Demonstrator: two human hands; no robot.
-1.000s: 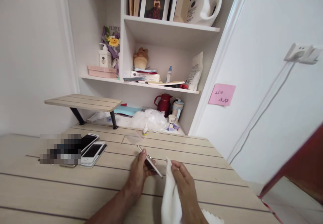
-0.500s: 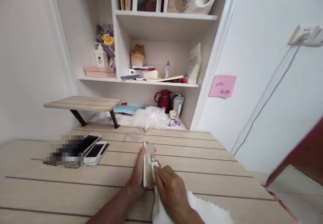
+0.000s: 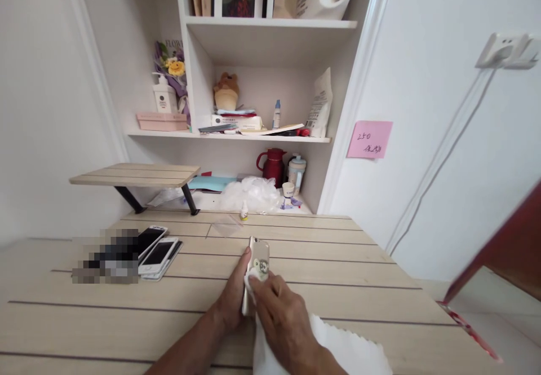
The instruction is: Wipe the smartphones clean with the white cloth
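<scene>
A gold smartphone (image 3: 259, 251) is tilted back-side toward me above the table, with a round sticker or ring on its back. My left hand (image 3: 233, 293) is closed around the phone's left side, thumb along its edge. With bent fingers my right hand (image 3: 281, 310) pinches a white cloth (image 3: 344, 344) and presses a fold of it against the phone's back, left of the round ring. The rest of the cloth trails under my right wrist onto the table; its edge is scalloped.
On the left of the wooden table (image 3: 321, 270) lie several white phones (image 3: 160, 254) beside a blurred patch. A small bottle (image 3: 244, 211) and a clear plastic bag (image 3: 226, 226) lie behind my hands. A raised stand (image 3: 135, 175) and white shelves (image 3: 270, 24) are farther back.
The phone has shifted slightly right and turned in my left hand. My right hand has moved the cloth from beside the ring to the phone's left edge.
</scene>
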